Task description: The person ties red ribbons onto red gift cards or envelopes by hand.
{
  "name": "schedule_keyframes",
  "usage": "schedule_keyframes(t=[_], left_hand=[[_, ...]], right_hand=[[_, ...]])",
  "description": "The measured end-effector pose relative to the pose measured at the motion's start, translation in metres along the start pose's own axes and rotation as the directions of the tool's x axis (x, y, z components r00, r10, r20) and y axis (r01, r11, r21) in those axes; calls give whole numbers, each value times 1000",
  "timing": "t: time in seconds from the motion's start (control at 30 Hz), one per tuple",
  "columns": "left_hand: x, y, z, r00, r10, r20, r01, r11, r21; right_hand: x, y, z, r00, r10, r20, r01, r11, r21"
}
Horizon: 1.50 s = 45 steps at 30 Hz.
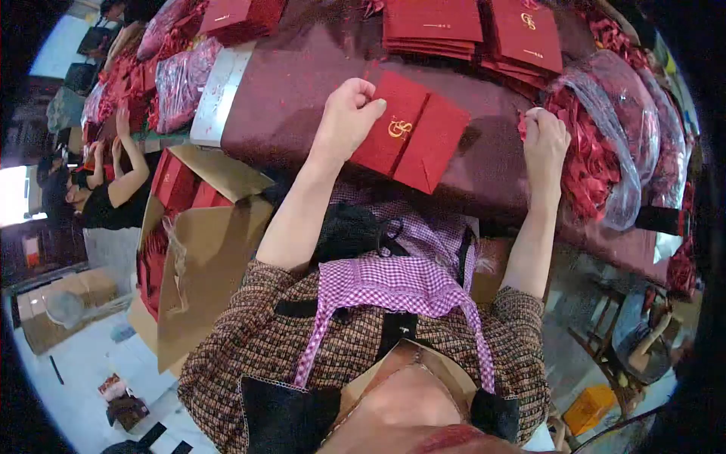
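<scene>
A flat red paper bag [431, 125] with a gold emblem and a dark band across it lies on the table in front of me. At its left edge is my left hand [352, 117], fingers curled in and thumb pressed toward them; whatever is between them is hidden. Farther right, my right hand [546, 136] is closed in a pinch, with a bit of shiny red ribbon showing by its fingertips. Beside that hand, a clear plastic bag [624, 178] holds a tangle of red ribbons [586, 170].
Stacks of red paper bags [435, 23] stand at the table's far side. More plastic-wrapped red bundles [185, 83] lie at the far left. An opened cardboard box [219, 234] with red items stands below the dark red table [291, 83]. Another person [113, 185] works at left.
</scene>
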<state>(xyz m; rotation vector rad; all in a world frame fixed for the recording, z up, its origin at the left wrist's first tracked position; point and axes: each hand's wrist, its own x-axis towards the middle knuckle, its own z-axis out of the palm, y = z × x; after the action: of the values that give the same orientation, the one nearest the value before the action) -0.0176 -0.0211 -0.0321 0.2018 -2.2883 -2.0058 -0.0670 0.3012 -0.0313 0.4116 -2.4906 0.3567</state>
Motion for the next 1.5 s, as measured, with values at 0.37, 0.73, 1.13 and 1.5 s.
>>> schedule_keyframes(t=[0.37, 0.73, 1.13, 1.5], left_hand=[[-22, 12, 7, 999, 30, -12, -29, 996, 81], [-40, 19, 14, 1000, -8, 1, 8, 1000, 1], [-54, 37, 25, 993, 119, 12, -119, 986, 113], [-61, 27, 36, 876, 469, -115, -429, 865, 260]], right_hand=[[-1, -128, -7, 997, -39, 74, -36, 591, 806], [-15, -152, 16, 997, -25, -78, 67, 795, 602], [-12, -152, 6, 986, -75, -149, 146, 818, 556], [1, -168, -23, 910, -411, -56, 413, 883, 223]])
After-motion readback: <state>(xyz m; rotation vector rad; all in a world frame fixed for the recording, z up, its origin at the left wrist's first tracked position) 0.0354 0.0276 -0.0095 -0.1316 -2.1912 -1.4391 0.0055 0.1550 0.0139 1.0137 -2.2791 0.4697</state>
